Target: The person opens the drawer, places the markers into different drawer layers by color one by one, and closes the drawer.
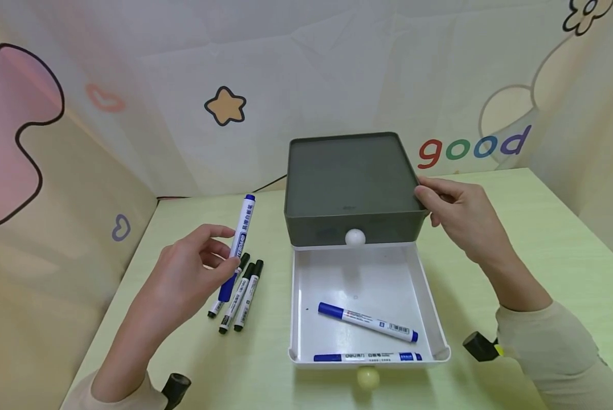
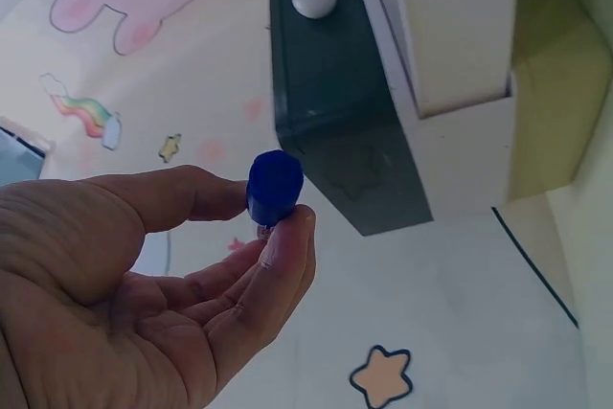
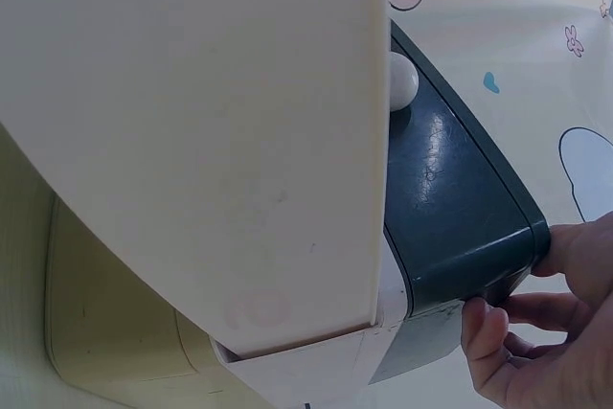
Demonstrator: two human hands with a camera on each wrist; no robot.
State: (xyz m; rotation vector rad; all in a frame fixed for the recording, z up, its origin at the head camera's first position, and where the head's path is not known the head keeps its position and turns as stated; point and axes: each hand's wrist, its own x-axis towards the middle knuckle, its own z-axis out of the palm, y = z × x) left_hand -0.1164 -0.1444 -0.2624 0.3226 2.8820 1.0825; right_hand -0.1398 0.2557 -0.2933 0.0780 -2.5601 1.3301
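Observation:
My left hand (image 1: 183, 273) pinches a blue whiteboard marker (image 1: 242, 222) upright between thumb and fingers, its blue cap (image 2: 275, 187) pointing down. Behind it, several black-capped markers (image 1: 246, 302) lie side by side on the table. With thumb and fingers, my right hand (image 1: 462, 216) grips the right edge of a desktop drawer box, at its dark green top section (image 1: 352, 176). The white drawer (image 1: 352, 276) below is pulled out toward me. Inside lie one blue marker (image 1: 373, 324) at a slant and another blue marker (image 1: 368, 357) along the front wall.
A white knob (image 1: 355, 237) sits on the green front, and a yellow knob (image 1: 368, 378) shows below the drawer's front edge. The light green table (image 1: 183, 353) is backed by a printed cloth (image 1: 286, 68). A dark cable (image 1: 270, 183) runs behind the box.

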